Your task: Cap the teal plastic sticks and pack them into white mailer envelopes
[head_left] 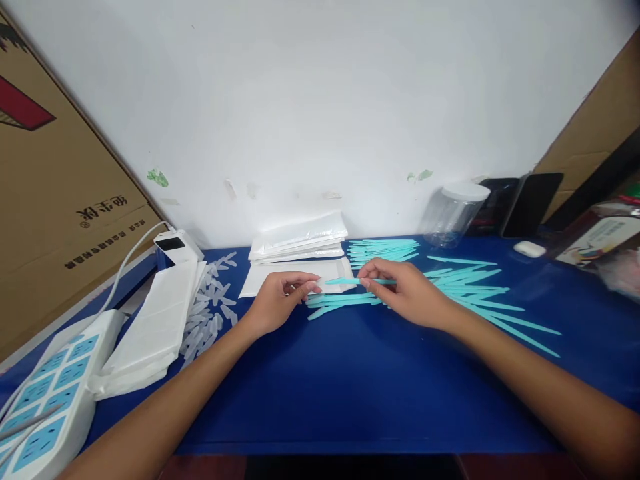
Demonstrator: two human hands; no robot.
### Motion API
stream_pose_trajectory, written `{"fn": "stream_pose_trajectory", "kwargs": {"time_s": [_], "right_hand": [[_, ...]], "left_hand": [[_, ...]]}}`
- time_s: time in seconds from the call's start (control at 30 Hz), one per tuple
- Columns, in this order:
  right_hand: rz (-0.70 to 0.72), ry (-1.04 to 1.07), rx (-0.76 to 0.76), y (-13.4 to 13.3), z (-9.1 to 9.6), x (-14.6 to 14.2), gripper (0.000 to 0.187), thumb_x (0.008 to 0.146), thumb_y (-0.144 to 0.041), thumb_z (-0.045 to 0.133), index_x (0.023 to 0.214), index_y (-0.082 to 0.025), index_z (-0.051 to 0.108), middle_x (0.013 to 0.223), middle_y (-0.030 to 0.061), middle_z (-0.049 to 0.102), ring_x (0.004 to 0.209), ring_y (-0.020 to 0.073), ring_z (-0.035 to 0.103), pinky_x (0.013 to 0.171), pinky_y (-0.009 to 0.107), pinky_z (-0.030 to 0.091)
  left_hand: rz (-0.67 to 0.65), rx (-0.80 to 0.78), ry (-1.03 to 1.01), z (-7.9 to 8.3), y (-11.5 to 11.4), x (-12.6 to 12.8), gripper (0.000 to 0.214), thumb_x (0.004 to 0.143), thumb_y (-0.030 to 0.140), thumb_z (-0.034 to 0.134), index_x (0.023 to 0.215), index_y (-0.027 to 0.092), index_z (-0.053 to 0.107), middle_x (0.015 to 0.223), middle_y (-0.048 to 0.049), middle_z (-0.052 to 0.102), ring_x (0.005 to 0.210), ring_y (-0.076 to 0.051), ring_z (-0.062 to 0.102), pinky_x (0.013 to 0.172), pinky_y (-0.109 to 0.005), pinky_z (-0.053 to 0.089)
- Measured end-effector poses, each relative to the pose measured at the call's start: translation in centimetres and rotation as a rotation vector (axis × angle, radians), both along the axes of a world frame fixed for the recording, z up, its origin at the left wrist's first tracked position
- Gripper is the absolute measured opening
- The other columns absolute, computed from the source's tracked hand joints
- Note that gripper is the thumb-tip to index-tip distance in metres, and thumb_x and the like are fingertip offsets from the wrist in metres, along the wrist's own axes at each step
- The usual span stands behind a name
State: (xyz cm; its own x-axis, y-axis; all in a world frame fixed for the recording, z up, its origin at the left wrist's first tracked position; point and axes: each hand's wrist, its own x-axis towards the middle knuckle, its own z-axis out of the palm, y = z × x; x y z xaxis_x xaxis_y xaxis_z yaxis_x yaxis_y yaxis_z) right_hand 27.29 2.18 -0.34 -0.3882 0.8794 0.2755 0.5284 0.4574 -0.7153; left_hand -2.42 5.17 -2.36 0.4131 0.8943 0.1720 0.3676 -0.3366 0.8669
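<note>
My right hand (407, 291) pinches a thin turquoise plastic stick (345, 281) and holds it level above the blue table (350, 380). My left hand (280, 300) is curled, its fingertips on a flat white packet (300, 275) right by the stick's free end. Several more turquoise sticks (340, 301) lie in a row just under both hands. A larger spread of the same sticks (475, 287) fans out to the right, and another bunch (383, 249) lies behind.
A stack of white packets (300, 239) rests against the wall. Small clear plastic pieces (210, 307) and folded white sheets (155, 327) lie at left, beside a power strip (50, 393). A clear jar (453, 215), phones (530, 203) and cardboard boxes (55, 193) border the table.
</note>
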Motion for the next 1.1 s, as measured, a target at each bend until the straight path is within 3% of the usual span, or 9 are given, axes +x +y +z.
{"fn": "stream_pose_trajectory", "kwargs": {"time_s": [0.33, 0.5, 0.67, 0.87, 0.93, 1.0, 1.1], "right_hand": [[0.009, -0.005, 0.019, -0.5, 0.4, -0.4, 0.023, 0.104, -0.043, 0.057, 0.102, -0.025, 0.07, 0.089, 0.0039, 0.073, 0.078, 0.0206, 0.065, 0.069, 0.032, 0.053], [0.019, 0.018, 0.029, -0.9, 0.3, -0.8, 0.023, 0.104, -0.043, 0.059, 0.101, -0.025, 0.072, 0.091, 0.0042, 0.075, 0.081, 0.0217, 0.067, 0.068, 0.032, 0.053], [0.036, 0.041, 0.029, -1.0, -0.3, -1.0, 0.023, 0.105, -0.044, 0.057, 0.099, -0.026, 0.071, 0.088, 0.0035, 0.073, 0.08, 0.0214, 0.066, 0.067, 0.032, 0.052], [0.045, 0.015, 0.006, -1.0, -0.6, -1.2, 0.012, 0.101, -0.037, 0.064, 0.103, -0.027, 0.069, 0.097, 0.0032, 0.074, 0.08, 0.0194, 0.065, 0.061, 0.028, 0.049], [0.046, -0.018, 0.039, -0.7, -0.8, -1.0, 0.011, 0.101, -0.035, 0.065, 0.105, -0.027, 0.07, 0.105, 0.0046, 0.074, 0.086, 0.0207, 0.066, 0.063, 0.029, 0.051], [0.041, -0.042, 0.079, -0.2, -1.0, -0.6, 0.013, 0.102, -0.036, 0.064, 0.107, -0.027, 0.071, 0.107, 0.006, 0.074, 0.089, 0.022, 0.068, 0.068, 0.031, 0.053], [0.055, -0.087, 0.122, 0.3, -1.5, -0.2, 0.015, 0.103, -0.036, 0.063, 0.111, -0.026, 0.073, 0.107, 0.007, 0.075, 0.094, 0.0245, 0.069, 0.078, 0.037, 0.055]], "left_hand": [[0.003, -0.03, -0.021, 0.2, -0.7, 0.5, 0.039, 0.097, 0.052, 0.071, 0.111, 0.019, 0.085, 0.093, -0.0079, 0.085, 0.073, -0.019, 0.069, 0.068, -0.029, 0.055], [0.003, -0.069, -0.077, 0.2, -1.3, 0.8, 0.036, 0.094, 0.051, 0.076, 0.108, 0.02, 0.087, 0.095, -0.0085, 0.085, 0.084, -0.024, 0.076, 0.075, -0.033, 0.06], [-0.014, -0.086, -0.11, 0.1, -1.4, 0.8, 0.034, 0.094, 0.048, 0.077, 0.109, 0.019, 0.086, 0.09, -0.0077, 0.084, 0.076, -0.02, 0.073, 0.072, -0.031, 0.059], [-0.013, -0.068, -0.081, 0.3, -1.9, 1.3, 0.037, 0.097, 0.05, 0.073, 0.111, 0.018, 0.085, 0.088, -0.0069, 0.083, 0.074, -0.02, 0.071, 0.07, -0.031, 0.056], [0.029, 0.016, -0.001, 0.4, -2.2, 1.6, 0.037, 0.099, 0.052, 0.07, 0.113, 0.021, 0.084, 0.089, -0.0061, 0.082, 0.077, -0.02, 0.071, 0.071, -0.032, 0.055], [0.072, 0.204, 0.127, 0.5, -2.4, 1.6, 0.036, 0.099, 0.053, 0.07, 0.112, 0.023, 0.082, 0.093, -0.0063, 0.08, 0.082, -0.022, 0.069, 0.074, -0.034, 0.054], [0.025, 0.467, 0.314, 0.7, -2.2, 1.1, 0.041, 0.093, 0.057, 0.076, 0.112, 0.022, 0.08, 0.1, -0.0087, 0.076, 0.093, -0.025, 0.066, 0.081, -0.037, 0.052]]}}
